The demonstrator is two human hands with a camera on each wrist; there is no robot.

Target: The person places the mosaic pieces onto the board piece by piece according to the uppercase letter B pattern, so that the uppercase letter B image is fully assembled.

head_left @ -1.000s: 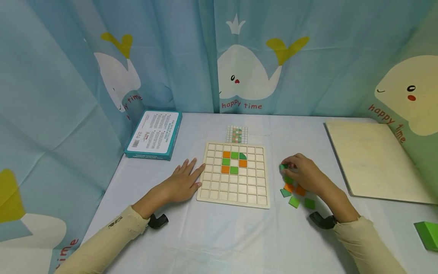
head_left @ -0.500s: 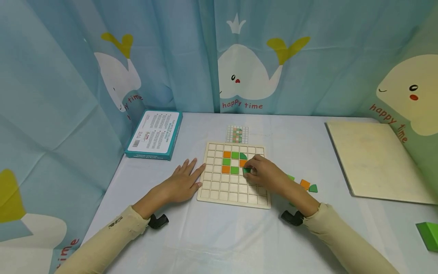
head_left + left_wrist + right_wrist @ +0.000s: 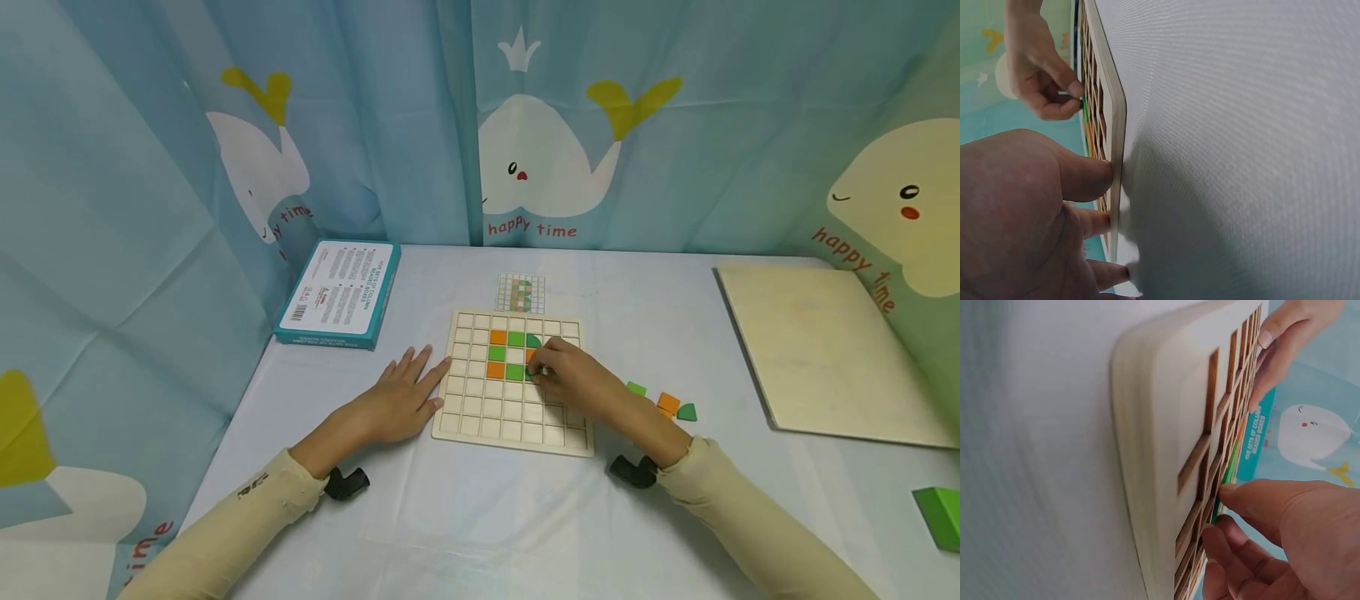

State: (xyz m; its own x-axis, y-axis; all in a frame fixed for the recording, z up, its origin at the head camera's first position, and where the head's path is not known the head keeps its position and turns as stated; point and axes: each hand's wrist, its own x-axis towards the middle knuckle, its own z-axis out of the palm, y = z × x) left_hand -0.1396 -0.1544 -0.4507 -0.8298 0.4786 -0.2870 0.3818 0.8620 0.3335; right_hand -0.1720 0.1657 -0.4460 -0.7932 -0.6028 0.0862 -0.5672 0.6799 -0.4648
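A wooden grid board (image 3: 471, 408) lies on the white cloth, with orange and green square tiles (image 3: 515, 372) set in a ring of its cells. A dark green rounded tile (image 3: 532, 340) fills the ring's upper right corner. My left hand (image 3: 401, 402) rests with spread fingers at the board's left edge, thumb and fingertips touching its side. Over the cell at the ring's lower right, my right hand (image 3: 573, 379) pinches a dark green tile (image 3: 1216, 509) between thumb and fingers. Most of that tile is hidden by the fingers in the head view.
Behind the board lies a small pattern card (image 3: 521, 293). Loose tiles (image 3: 668, 402) lie right of the board, partly behind the right forearm. A teal box (image 3: 337, 293) stands at back left, a large wooden panel (image 3: 825, 358) at right, and a green block (image 3: 937, 517) at the right edge.
My right hand has carried the dark green tile from the loose pile leftward to the board, and has shifted slightly left over the cell since. The left hand has stayed in place.
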